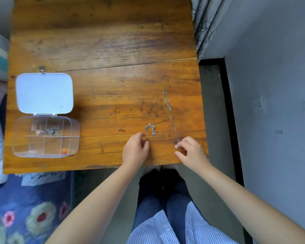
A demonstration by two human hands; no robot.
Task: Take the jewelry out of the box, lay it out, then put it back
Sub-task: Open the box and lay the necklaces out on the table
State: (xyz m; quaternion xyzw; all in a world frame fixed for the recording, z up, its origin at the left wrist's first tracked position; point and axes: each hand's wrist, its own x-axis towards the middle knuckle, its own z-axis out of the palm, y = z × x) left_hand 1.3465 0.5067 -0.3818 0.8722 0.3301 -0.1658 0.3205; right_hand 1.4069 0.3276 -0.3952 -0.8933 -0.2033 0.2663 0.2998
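We saw an orange-brown, dark-streaked wooden table [104, 50]. On it lay a clear box [74, 138] with a pale lilac-white lid [44, 93], holding a red piece [64, 151]. Right of the box lay a silver chain [170, 113]. Below the table's near edge were a blue floral cloth [25, 208] and a blue-and-white striped shirt [165, 229].

Both hands reach forward — left hand [136, 150] loosely curled, right hand [190, 150] fingertips pinched.

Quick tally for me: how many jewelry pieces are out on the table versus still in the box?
Out on the table: 2, the long chain and the small silver piece
Still in the box: 3, two silver clusters and a red piece
Total: 5
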